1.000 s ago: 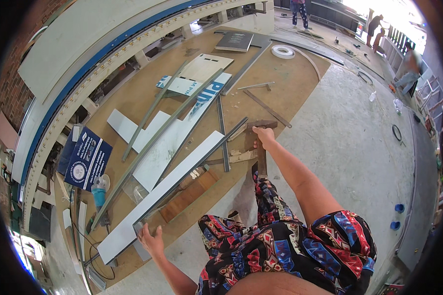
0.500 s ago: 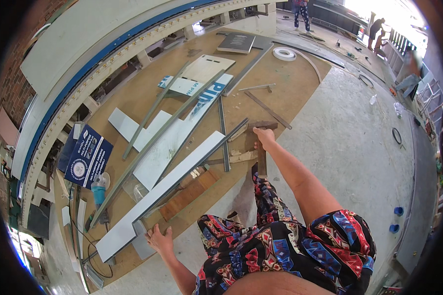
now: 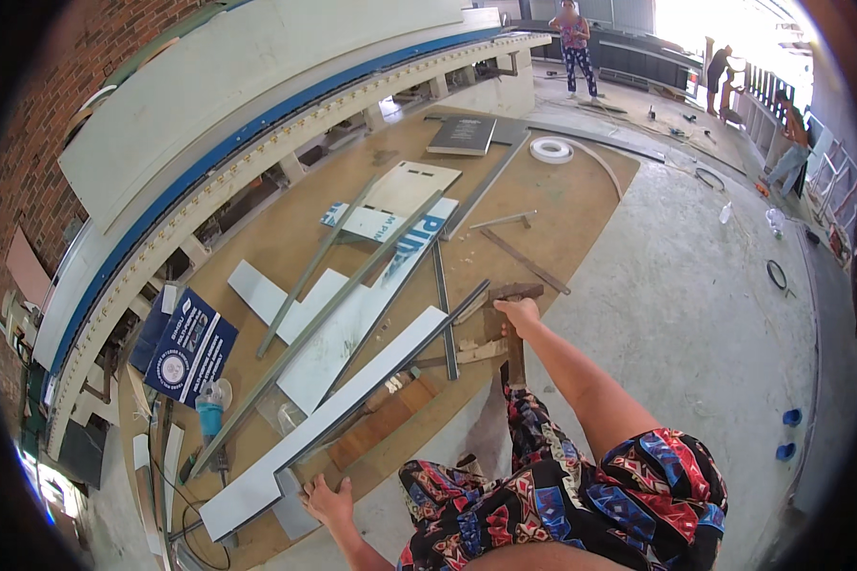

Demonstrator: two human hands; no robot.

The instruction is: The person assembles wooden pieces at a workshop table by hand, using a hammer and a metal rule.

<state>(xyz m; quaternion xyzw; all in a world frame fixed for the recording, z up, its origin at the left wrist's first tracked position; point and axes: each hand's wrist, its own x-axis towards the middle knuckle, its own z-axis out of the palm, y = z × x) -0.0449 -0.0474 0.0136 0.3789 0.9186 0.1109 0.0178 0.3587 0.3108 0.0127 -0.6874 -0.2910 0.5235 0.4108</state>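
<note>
A long white panel strip [image 3: 326, 417] with a dark edge lies diagonally across the brown work table [image 3: 533, 205]. At its near end my left hand [image 3: 329, 502] has its fingers spread, beside a grey bent flap [image 3: 293, 516]; whether the fingertips press on it I cannot tell. My right hand [image 3: 517, 316] is closed around a rusty brown T-shaped tool [image 3: 516, 364] at the table edge, by the strip's far end. Its exact kind is unclear. A brown wooden board [image 3: 383, 424] lies between my hands, close to the strip.
Left of the strip are a teal power tool [image 3: 209, 417] with a cord and a blue box [image 3: 195, 350]. Metal profiles [image 3: 445, 319], a black book [image 3: 461, 135] and a white tape roll [image 3: 551, 149] lie farther off. A long machine [image 3: 248, 133] borders the table; people [image 3: 577, 48] are in the background.
The view has tilted up, so the table and both hands appear lower and more of the background shows. Both hands keep about the same places relative to the strip and tool.
</note>
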